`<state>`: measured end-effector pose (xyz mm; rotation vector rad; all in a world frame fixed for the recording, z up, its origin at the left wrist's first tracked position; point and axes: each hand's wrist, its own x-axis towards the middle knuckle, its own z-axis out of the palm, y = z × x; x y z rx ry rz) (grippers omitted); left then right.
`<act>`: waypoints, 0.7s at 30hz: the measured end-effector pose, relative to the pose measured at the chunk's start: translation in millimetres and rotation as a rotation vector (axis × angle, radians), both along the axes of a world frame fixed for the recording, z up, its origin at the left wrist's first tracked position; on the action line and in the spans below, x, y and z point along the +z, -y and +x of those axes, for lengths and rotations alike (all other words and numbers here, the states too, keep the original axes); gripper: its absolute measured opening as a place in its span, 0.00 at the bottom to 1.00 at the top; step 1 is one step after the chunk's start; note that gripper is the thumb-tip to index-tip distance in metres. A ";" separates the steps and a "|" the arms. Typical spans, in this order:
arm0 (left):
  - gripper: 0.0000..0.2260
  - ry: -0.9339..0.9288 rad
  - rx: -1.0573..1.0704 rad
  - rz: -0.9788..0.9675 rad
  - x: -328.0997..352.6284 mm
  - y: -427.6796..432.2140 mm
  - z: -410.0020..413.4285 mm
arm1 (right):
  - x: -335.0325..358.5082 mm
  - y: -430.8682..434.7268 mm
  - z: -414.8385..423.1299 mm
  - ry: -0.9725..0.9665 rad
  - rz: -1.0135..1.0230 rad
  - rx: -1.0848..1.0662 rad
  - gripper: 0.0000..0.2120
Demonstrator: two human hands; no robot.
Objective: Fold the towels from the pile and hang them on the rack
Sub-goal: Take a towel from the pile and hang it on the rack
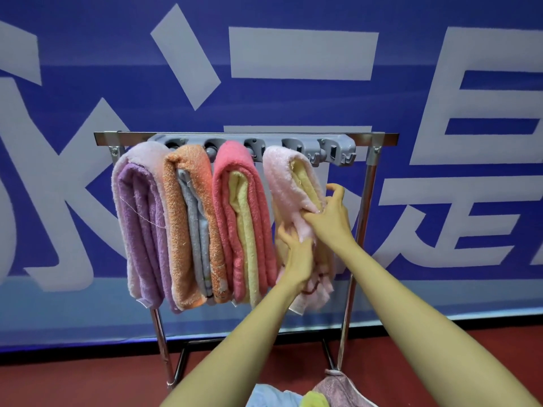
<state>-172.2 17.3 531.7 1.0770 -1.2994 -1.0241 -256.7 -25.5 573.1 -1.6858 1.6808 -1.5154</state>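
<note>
Pink towel hung long-axis vertical at 3 o'clock end of rack. Your right grip pinched its middle; left grip, flat-handed, pressed it at right's 7 o'clock.

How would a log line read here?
left hand: on pale pink towel, low | right hand: grips it higher | rack: towel draped on it

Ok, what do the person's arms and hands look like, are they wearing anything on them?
The left forearm and right forearm are bare and slender, with no sleeves in view up to the frame edge. The left hand and right hand are ungloved; no watch, bracelet or ring shows, and no markings are visible.
</note>
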 end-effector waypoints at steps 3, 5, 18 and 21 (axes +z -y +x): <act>0.35 0.104 -0.076 0.041 5.1 14.0 11.8 | 3.0 3.2 -2.8 0.012 -0.010 -0.001 0.36; 0.36 0.266 -0.089 0.008 5.8 8.0 23.8 | 1.0 4.0 1.0 -0.003 -0.002 0.031 0.37; 0.30 0.398 0.070 -0.192 -30.3 -18.4 61.9 | -16.7 -3.5 38.3 0.049 0.074 0.243 0.43; 0.29 0.361 0.066 -0.285 -9.1 -13.7 66.8 | -8.1 -10.0 27.2 0.093 0.048 0.332 0.36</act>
